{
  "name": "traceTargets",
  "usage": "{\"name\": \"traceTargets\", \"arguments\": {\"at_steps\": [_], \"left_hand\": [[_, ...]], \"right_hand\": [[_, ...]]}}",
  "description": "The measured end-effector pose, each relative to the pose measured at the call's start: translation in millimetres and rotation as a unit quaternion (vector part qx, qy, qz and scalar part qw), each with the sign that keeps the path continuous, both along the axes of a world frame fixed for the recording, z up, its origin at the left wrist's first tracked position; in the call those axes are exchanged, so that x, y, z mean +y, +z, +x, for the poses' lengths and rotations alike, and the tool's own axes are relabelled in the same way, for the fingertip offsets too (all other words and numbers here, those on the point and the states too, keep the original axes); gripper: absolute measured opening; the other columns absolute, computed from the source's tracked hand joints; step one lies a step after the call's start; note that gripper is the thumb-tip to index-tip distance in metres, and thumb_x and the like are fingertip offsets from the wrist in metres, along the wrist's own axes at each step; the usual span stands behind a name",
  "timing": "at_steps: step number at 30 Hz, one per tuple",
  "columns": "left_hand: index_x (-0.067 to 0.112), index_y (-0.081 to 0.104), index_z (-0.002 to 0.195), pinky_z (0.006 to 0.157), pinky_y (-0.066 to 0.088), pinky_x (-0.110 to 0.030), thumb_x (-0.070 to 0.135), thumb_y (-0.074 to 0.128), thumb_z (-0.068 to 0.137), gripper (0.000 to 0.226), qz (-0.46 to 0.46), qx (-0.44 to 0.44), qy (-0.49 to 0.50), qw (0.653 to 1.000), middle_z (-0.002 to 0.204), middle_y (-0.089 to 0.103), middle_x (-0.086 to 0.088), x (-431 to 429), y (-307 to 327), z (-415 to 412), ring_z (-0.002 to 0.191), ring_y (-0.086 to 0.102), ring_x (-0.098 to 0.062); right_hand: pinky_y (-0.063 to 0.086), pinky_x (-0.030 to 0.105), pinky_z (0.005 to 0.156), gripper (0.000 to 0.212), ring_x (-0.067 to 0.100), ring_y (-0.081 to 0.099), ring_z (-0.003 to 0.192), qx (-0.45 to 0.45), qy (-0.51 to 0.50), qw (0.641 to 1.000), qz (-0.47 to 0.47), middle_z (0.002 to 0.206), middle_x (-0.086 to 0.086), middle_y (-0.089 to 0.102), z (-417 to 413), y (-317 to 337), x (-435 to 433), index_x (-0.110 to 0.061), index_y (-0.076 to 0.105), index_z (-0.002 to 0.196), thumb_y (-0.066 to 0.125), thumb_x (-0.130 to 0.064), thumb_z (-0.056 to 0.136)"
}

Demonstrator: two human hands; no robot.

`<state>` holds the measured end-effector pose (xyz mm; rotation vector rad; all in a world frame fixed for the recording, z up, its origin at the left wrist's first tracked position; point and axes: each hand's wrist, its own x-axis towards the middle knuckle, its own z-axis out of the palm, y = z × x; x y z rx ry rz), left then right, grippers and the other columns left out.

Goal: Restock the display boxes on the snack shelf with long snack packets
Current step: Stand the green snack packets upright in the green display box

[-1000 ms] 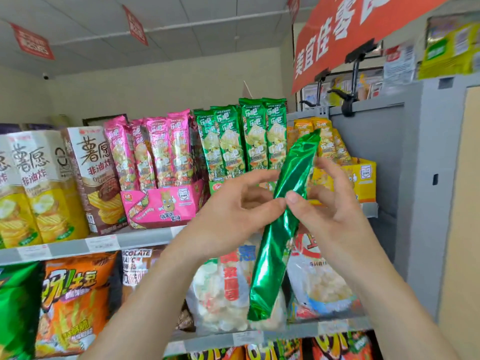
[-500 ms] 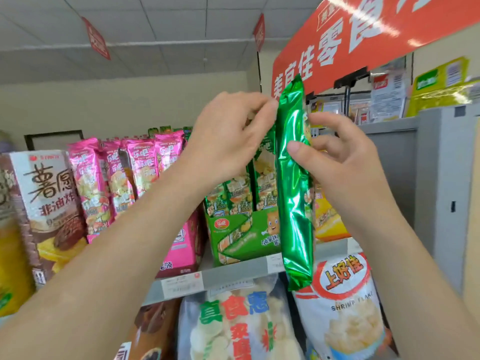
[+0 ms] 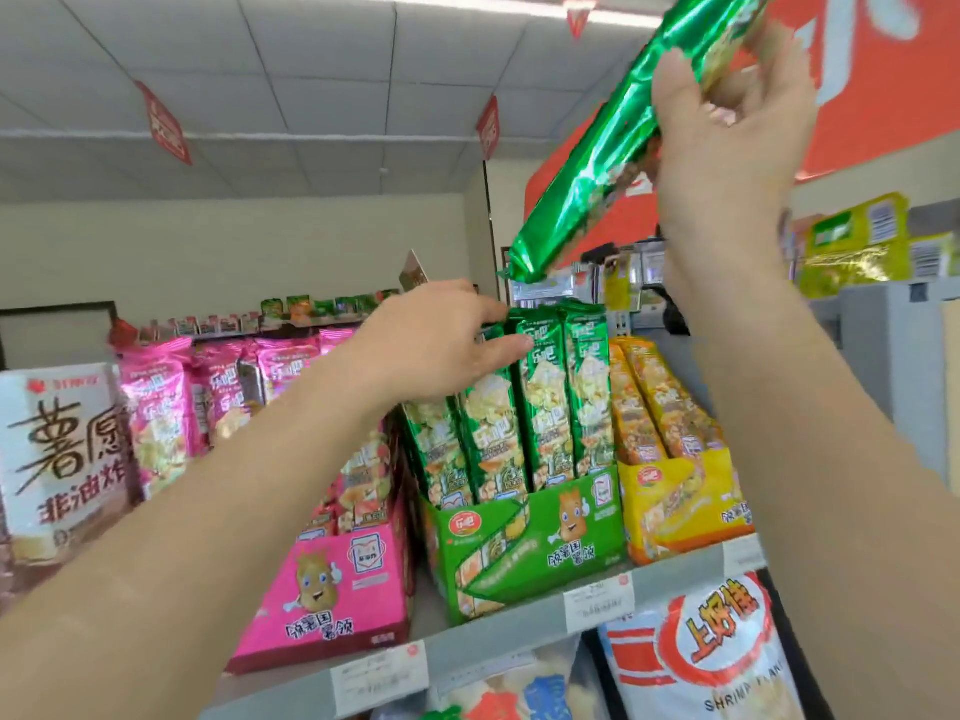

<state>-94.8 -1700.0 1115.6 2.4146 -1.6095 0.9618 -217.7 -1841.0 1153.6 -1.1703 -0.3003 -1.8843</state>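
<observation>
Green foil packet, tilted and raised above the green display box, with the right grip curled round its upper part; left grip, fingers straight, touches the tops of the packets standing in that box at the shelf's front edge

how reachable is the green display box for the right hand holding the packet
Probably reachable. The right hand holds the green packet above the green display box with open air beneath it; only the left hand, on the standing packets' tops, sits near the way in.
</observation>
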Motion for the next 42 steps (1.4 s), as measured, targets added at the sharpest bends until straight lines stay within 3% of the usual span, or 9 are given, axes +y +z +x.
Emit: {"name": "traceTargets", "arguments": {"at_steps": [3, 10, 17, 22, 29, 32, 35, 39, 42], "left_hand": [[0.020, 0.058, 0.120, 0.093, 0.047, -0.044, 0.062, 0.034, 0.094, 0.054, 0.009, -0.012, 0.000, 1.000, 0.107, 0.055, -0.007, 0.2, 0.6, 2.9, 0.114, 0.055, -0.031], [0.022, 0.061, 0.128, 0.090, 0.045, -0.029, 0.068, 0.047, 0.087, 0.064, 0.037, 0.041, 0.005, 0.998, 0.124, 0.066, -0.007, 9.0, 22.0, 15.0, 0.110, 0.059, -0.026], [0.025, 0.016, 0.155, 0.100, 0.023, -0.021, 0.080, 0.044, 0.075, 0.102, 0.121, 0.178, 0.022, 0.976, 0.161, 0.025, 0.004, 12.1, 28.7, 24.2, 0.143, 0.030, -0.015], [0.019, 0.034, 0.150, 0.112, 0.032, -0.031, 0.073, 0.047, 0.084, 0.086, 0.106, 0.105, 0.039, 0.988, 0.155, 0.038, -0.001, 1.8, 30.8, 17.2, 0.139, 0.039, -0.020], [0.022, 0.052, 0.139, 0.100, 0.034, -0.024, 0.061, 0.056, 0.087, 0.065, 0.098, 0.172, -0.011, 0.980, 0.140, 0.053, 0.006, -1.9, 35.5, 7.4, 0.125, 0.050, -0.013], [0.027, 0.071, 0.112, 0.093, 0.041, -0.022, 0.060, 0.061, 0.084, 0.044, 0.107, 0.196, -0.058, 0.973, 0.104, 0.067, 0.023, 1.6, 43.9, 9.2, 0.099, 0.059, 0.002], [0.029, 0.071, 0.116, 0.098, 0.041, -0.020, 0.062, 0.068, 0.074, 0.053, 0.072, 0.250, -0.114, 0.959, 0.107, 0.070, 0.022, 1.4, 45.4, 11.5, 0.099, 0.062, 0.004], [0.029, 0.076, 0.107, 0.100, 0.045, -0.023, 0.066, 0.065, 0.070, 0.054, 0.045, 0.320, -0.144, 0.935, 0.107, 0.073, 0.017, 9.5, 52.7, 18.0, 0.107, 0.063, -0.001], [0.019, 0.078, 0.093, 0.079, 0.056, -0.022, 0.029, 0.069, 0.089, 0.014, -0.076, 0.312, -0.168, 0.932, 0.087, 0.077, 0.005, 10.9, 62.8, 23.5, 0.084, 0.071, -0.007]], "right_hand": [[0.050, 0.015, 0.062, 0.043, -0.010, 0.057, 0.065, 0.033, -0.064, 0.997, -0.005, 0.083, -0.008, 0.057, 27.1, 6.7, 1.4, -0.014, 0.041, 0.113, 0.069, -0.009, 0.079], [0.055, 0.046, 0.075, 0.048, 0.023, 0.066, 0.077, 0.240, -0.114, 0.964, -0.022, 0.087, 0.004, 0.067, 74.5, -14.5, -5.4, -0.029, 0.035, 0.097, 0.068, -0.020, 0.065], [0.058, 0.049, 0.072, 0.057, 0.024, 0.068, 0.076, 0.237, -0.135, 0.962, -0.029, 0.077, -0.005, 0.060, 68.4, -14.3, -9.0, -0.025, 0.039, 0.121, 0.069, -0.022, 0.074], [0.057, 0.035, 0.070, 0.093, 0.020, 0.068, 0.079, 0.119, -0.233, 0.958, -0.114, 0.122, 0.011, 0.062, 48.0, -4.0, 1.4, -0.026, 0.012, 0.152, 0.066, -0.014, 0.078], [0.047, 0.039, 0.058, 0.055, 0.034, 0.051, 0.069, 0.013, -0.233, 0.964, -0.125, 0.082, 0.007, 0.049, 15.9, 14.0, 4.2, -0.027, 0.035, 0.121, 0.056, -0.018, 0.072], [0.047, 0.042, 0.063, 0.049, 0.031, 0.051, 0.074, -0.011, -0.236, 0.964, -0.122, 0.083, 0.006, 0.048, 13.7, 17.6, 6.9, -0.025, 0.036, 0.114, 0.058, -0.014, 0.071], [0.051, 0.037, 0.066, 0.051, 0.022, 0.055, 0.074, -0.051, -0.240, 0.960, -0.135, 0.097, 0.010, 0.058, 16.2, 19.8, 9.8, -0.026, 0.035, 0.112, 0.064, -0.008, 0.074], [0.055, 0.041, 0.063, 0.057, 0.022, 0.063, 0.072, 0.040, -0.206, 0.965, -0.158, 0.100, 0.004, 0.060, 26.5, 14.6, 6.2, -0.033, 0.033, 0.114, 0.068, -0.010, 0.074], [0.056, 0.045, 0.064, 0.061, 0.025, 0.066, 0.069, 0.109, -0.180, 0.966, -0.151, 0.088, -0.008, 0.058, 37.8, 7.9, 0.4, -0.046, 0.035, 0.108, 0.071, -0.012, 0.073]]}}
